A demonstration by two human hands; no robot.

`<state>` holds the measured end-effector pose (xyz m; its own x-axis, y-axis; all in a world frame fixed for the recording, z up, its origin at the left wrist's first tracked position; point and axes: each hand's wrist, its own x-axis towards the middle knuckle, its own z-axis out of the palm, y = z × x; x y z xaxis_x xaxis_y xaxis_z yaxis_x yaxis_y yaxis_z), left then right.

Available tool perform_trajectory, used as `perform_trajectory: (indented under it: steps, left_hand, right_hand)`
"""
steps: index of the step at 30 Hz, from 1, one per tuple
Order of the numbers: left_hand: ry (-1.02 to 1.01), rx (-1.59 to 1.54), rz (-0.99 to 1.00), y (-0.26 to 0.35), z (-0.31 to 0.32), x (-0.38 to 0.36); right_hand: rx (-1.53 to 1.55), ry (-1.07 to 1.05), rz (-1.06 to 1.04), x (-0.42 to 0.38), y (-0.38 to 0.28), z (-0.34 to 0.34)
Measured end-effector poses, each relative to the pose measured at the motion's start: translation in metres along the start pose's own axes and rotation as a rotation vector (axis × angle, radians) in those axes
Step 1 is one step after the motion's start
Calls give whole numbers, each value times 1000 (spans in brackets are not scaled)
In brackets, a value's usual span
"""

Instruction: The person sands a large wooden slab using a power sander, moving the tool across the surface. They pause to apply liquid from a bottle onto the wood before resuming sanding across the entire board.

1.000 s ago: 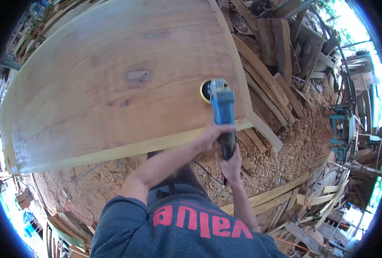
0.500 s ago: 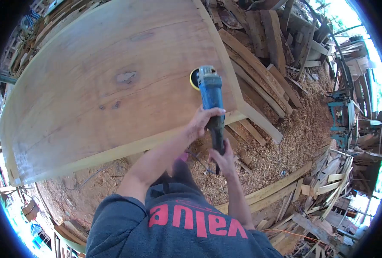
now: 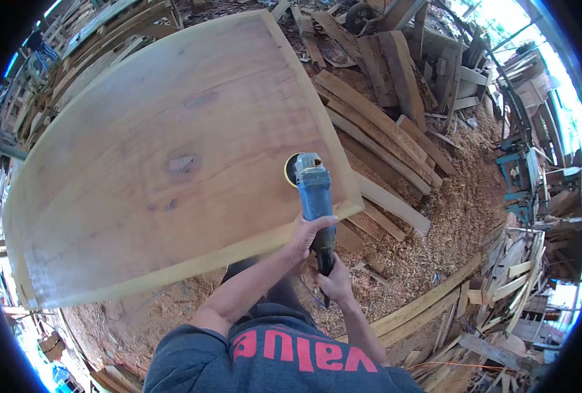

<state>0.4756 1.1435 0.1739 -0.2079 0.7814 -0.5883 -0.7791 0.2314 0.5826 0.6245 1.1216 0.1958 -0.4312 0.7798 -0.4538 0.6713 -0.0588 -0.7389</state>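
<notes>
A blue angle grinder [image 3: 315, 193] with a yellow-rimmed round sanding pad [image 3: 292, 170] rests over the right part of a large wooden slab [image 3: 127, 150]. My left hand [image 3: 304, 237] is closed around the grinder's blue body, thumb across its top. Behind it, my right hand [image 3: 335, 281] grips the black rear handle. The pad lies against or just over the wood near the slab's right edge; the gap, if any, cannot be seen. A dark knot [image 3: 183, 164] marks the middle of the slab, whose borders are paler.
Rough planks [image 3: 376, 137] are stacked beyond the slab's right side. Wood shavings [image 3: 461, 196] cover the ground. Long boards [image 3: 428, 298] and offcuts [image 3: 520, 281] lie at lower right. Blue-green metal machinery [image 3: 515, 177] stands at far right.
The slab, grinder and both hands all sit lower in the view, as my head has tilted. Against the slab, the pad has hardly shifted. Both hands keep their grip.
</notes>
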Motion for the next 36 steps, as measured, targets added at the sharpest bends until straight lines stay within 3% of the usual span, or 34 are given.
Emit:
perform_trajectory:
  steps: [5, 10, 13, 15, 17, 20, 22, 28, 33, 36]
  left_hand:
    - [-77, 33, 31, 39, 22, 68]
    - [-139, -40, -10, 72, 48, 103]
    - [-98, -99, 50, 50, 56, 112]
    - [-99, -83, 52, 35, 60, 97]
    - [-97, -67, 61, 10, 66, 76]
    - [-51, -32, 89, -39, 75, 42]
    - [-68, -16, -39, -63, 80, 16]
    - [-106, -86, -127, -116, 100, -5]
    - [-92, -107, -79, -79, 99, 30]
    - [-43, -95, 53, -39, 89, 75]
  right_hand:
    - [165, 210, 204, 63, -48, -5]
    - [7, 305, 170, 111, -67, -30]
    - [-16, 331, 151, 113, -33, -39]
    - [-82, 370, 1, 101, -3, -44]
    - [-57, 317, 103, 71, -10, -53]
    - [-119, 328, -34, 23, 30, -64]
    - [-117, 299, 60, -7, 57, -73]
    - [-98, 312, -2, -49, 88, -99]
    - [-37, 218, 131, 3, 65, -111]
    - [-232, 257, -106, 58, 28, -107]
